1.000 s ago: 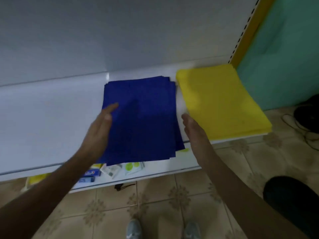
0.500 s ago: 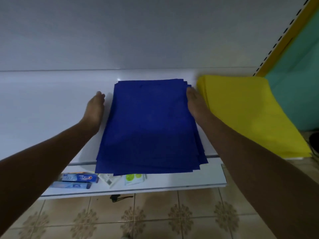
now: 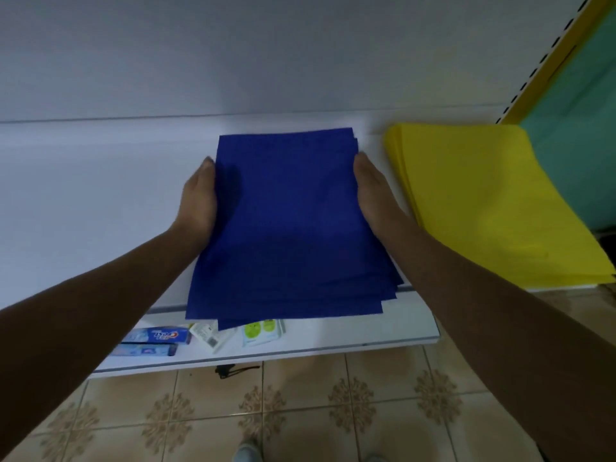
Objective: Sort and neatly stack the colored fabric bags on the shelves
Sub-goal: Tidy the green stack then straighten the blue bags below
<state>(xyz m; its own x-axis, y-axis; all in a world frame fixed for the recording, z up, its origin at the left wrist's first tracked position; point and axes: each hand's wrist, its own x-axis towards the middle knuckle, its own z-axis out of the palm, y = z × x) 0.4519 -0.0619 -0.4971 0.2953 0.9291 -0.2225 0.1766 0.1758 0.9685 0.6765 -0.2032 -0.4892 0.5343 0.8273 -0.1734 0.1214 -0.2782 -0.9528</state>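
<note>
A stack of dark blue fabric bags (image 3: 290, 225) lies flat on the white shelf (image 3: 100, 195), its near edges fanned out and overhanging the shelf front. My left hand (image 3: 200, 198) presses flat against the stack's left side, fingers straight. On the opposite side my right hand (image 3: 373, 191) presses against the right edge, fingers also straight. A stack of yellow fabric bags (image 3: 483, 201) lies to the right on the same shelf, apart from the blue stack.
A lower shelf (image 3: 333, 338) holds toothpaste boxes (image 3: 156, 338) and small packets (image 3: 263, 330). A yellow shelf upright (image 3: 546, 61) and teal wall (image 3: 583, 95) stand at the right. Tiled floor (image 3: 266, 411) lies below, with a small black object (image 3: 233, 370) under the shelf edge.
Both hands moved from the near part of the blue stack up along its sides and closed in against its edges. The blue bags now lie squarer.
</note>
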